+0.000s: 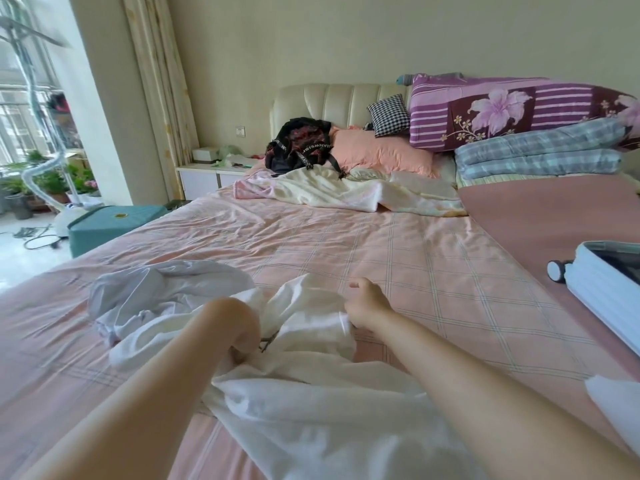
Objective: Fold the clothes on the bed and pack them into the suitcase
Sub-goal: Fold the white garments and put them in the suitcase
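Fingers of the left hand (239,327) curl down out of sight into a bunch of white clothing (311,410) and grip it. The right hand (365,308) pinches a rolled edge of the same cloth, with one digit lifted clear.

Pale cream walls close the room, with a patterned cream curtain (156,81) hanging beside a bright window (31,109) on the left. The bed (346,244) fills most of the view. Its sheet is creased pink cotton crossed by thin grid lines, and a plain dusty-pink cover (540,216) lies over the right side. A padded, fluted cream headboard (339,102) stands at the far end.

Stacked against the headboard on the right are a purple striped quilt with lily flowers (512,109) and, below it, a folded blue plaid quilt (540,154). A crumpled cream blanket (346,192) sprawls below the pillows.

The white clothing is thin, soft and heavily wrinkled. It lies on the near part of the bed, running from between the forearms to a loose heap on the left. Whether it is one garment or several I cannot tell.

The suitcase (609,289), a ribbed pale hard shell, lies flat at the bed's right edge, well apart from the clothing. Its dark inside is showing and a black wheel (556,270) points inward.

A peach pillow (377,150), a black backpack (299,143) and a small black-and-white checked cushion (388,114) sit near the headboard. A white nightstand (204,178) and a teal box (110,226) stand on the left.
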### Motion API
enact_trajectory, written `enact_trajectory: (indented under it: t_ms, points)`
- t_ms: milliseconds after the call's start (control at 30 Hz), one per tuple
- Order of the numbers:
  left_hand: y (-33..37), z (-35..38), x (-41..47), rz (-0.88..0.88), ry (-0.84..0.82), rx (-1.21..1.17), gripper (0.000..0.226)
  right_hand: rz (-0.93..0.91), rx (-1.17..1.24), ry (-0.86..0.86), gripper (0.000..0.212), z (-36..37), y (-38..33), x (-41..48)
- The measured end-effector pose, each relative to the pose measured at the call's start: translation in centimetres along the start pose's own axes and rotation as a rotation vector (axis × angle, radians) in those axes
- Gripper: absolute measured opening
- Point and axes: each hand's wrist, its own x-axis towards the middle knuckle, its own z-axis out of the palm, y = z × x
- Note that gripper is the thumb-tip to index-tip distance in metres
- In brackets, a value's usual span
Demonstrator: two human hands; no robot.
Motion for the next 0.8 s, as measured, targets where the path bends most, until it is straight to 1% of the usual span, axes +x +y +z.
enact_trajectory:
  t_ms: [33, 67, 100, 133, 167, 200, 233, 267, 333, 367, 400, 433, 467, 500, 533, 567, 600, 667, 700, 800]
  points:
    - [-0.1, -0.1, -0.3, -0.009, 0.007, -0.025, 0.034, -0.001, -0.023, -0.066, 0.06, 0.6, -0.1, -0.2]
    - [-0.1, -0.3, -0.3, -0.006, 0.047, -0.077, 0.032, -0.018, -0.012, -0.136, 0.062, 1.1, -0.3, -0.5]
    - [0.0, -0.6, -0.1, 0.0, 0.127, -0.161, 0.03, -0.039, 0.016, -0.185, 0.049, 1.9, -0.3, -0.7]
    - [0.0, -0.9, 0.0, 0.004, 0.234, -0.253, 0.03, -0.056, 0.016, -0.221, 0.029, 2.5, -0.4, -1.1]
    - [0.1, -1.3, 0.6, 0.013, 0.375, -0.315, 0.03, -0.099, 0.016, -0.232, 0.016, 3.2, -0.4, -1.4]
    - [0.3, -1.6, 1.2, 0.029, 0.519, -0.349, 0.033, -0.147, -0.001, -0.222, 0.014, 3.6, -0.4, -1.5]
    - [0.7, -1.8, 1.8, 0.058, 0.628, -0.369, 0.037, -0.177, 0.003, -0.216, 0.018, 3.8, -0.3, -1.5]
    - [1.4, -1.9, 2.4, 0.103, 0.703, -0.396, 0.041, -0.176, 0.045, -0.213, 0.022, 3.8, -0.4, -1.5]
    - [3.0, -1.8, 3.4, 0.213, 0.686, -0.449, 0.056, -0.097, 0.178, -0.179, 0.025, 3.4, -0.3, -1.0]
    - [3.8, -1.6, 4.0, 0.24, 0.622, -0.457, 0.066, -0.043, 0.222, -0.148, 0.026, 3.2, 0.1, -0.4]
    - [4.4, -1.2, 4.7, 0.23, 0.546, -0.446, 0.074, -0.008, 0.226, -0.14, 0.032, 2.8, 0.5, 0.0]
    - [4.7, -0.7, 5.1, 0.189, 0.485, -0.429, 0.076, 0.008, 0.179, -0.166, 0.042, 2.4, 0.9, 0.3]
    - [4.9, -0.2, 5.6, 0.151, 0.456, -0.412, 0.069, 0.019, 0.128, -0.215, 0.051, 2.1, 1.4, 0.3]
    - [4.9, 0.0, 5.9, 0.12, 0.459, -0.388, 0.057, 0.025, 0.108, -0.278, 0.055, 1.8, 1.8, 0.3]
    - [4.8, 0.1, 5.8, 0.103, 0.496, -0.369, 0.044, 0.036, 0.128, -0.337, 0.056, 1.6, 2.0, 0.3]
    - [4.7, 0.0, 5.6, 0.079, 0.563, -0.386, 0.035, 0.04, 0.177, -0.383, 0.057, 1.4, 2.3, 0.3]
    - [4.5, -0.3, 5.4, 0.06, 0.652, -0.477, 0.033, 0.046, 0.242, -0.423, 0.05, 1.1, 2.3, 0.0]
    - [4.4, -1.5, 4.3, 0.062, 0.82, -0.773, 0.035, 0.048, 0.378, -0.47, 0.026, 0.0, 2.2, -0.7]
    - [4.7, -2.2, 3.9, 0.076, 0.895, -0.881, 0.035, 0.042, 0.424, -0.444, 0.023, -0.6, 2.3, -0.6]
    - [6.6, -4.9, 2.7, 0.131, 1.053, -1.074, 0.032, -0.008, 0.524, -0.304, 0.03, -4.1, 2.7, -0.6]
